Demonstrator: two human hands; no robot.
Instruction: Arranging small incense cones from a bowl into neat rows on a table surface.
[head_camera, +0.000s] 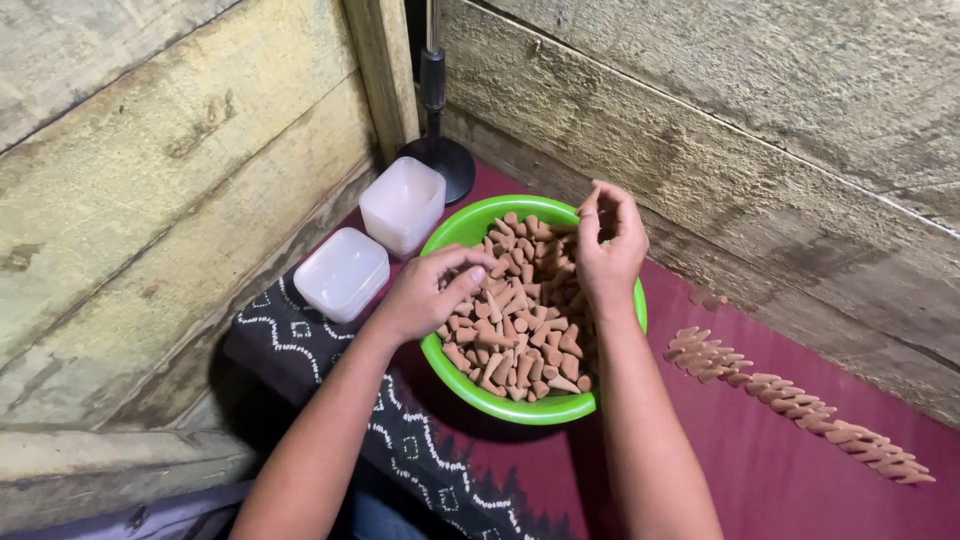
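Note:
A green plastic bowl (462, 228) sits on a dark red cloth and is filled with several brown cone-shaped pieces (525, 330). My left hand (428, 292) rests over the bowl's left side, fingers curled on the cones. My right hand (605, 245) hovers over the bowl's right side, fingertips pinched together around a small cone. A long row of the same brown cones (795, 402) lies stacked end to end on the cloth to the right.
Two translucent white square containers (343, 272) (402, 203) stand left of the bowl. A black round stand base with a pole (440, 155) sits in the corner. Rough wooden walls (160, 200) close in on the left and back. A patterned black cloth (400, 440) lies near me.

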